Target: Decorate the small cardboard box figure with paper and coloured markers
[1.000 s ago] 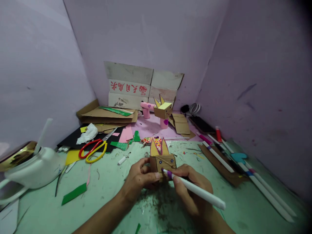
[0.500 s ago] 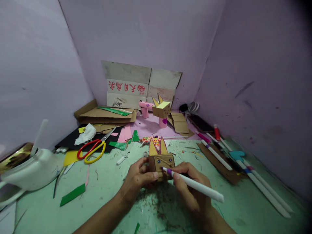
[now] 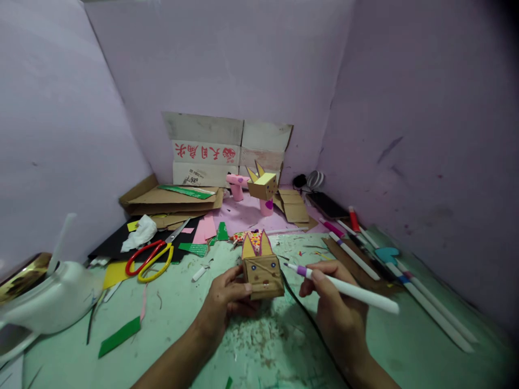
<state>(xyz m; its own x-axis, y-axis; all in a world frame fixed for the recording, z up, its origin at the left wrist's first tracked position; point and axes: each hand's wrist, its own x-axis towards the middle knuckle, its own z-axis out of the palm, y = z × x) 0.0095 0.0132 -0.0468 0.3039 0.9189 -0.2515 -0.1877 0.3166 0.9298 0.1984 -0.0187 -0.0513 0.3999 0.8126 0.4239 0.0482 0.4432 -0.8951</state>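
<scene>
My left hand (image 3: 227,300) grips a small cardboard animal head (image 3: 264,278) by its left side. The head has two pointed yellow ears edged in purple, two blue eyes and dark marks low on its front. In my right hand (image 3: 340,297) is a white felt-tip marker (image 3: 363,296) with a purple collar. Its uncapped tip points left, just right of the head and apart from it. A dark cable (image 3: 304,310) runs along the table between the head and my right hand.
Scissors (image 3: 152,259), a green strip (image 3: 119,336) and a white pot (image 3: 52,297) lie or stand to the left. Behind is a pink figure (image 3: 265,194) with a cardboard head. Several markers (image 3: 357,256) and a phone (image 3: 330,205) lie at right, beside the wall.
The marker tip has left the front of the cardboard head as my right hand moved to the right. My left hand still holds the head. The camera view has shifted slightly.
</scene>
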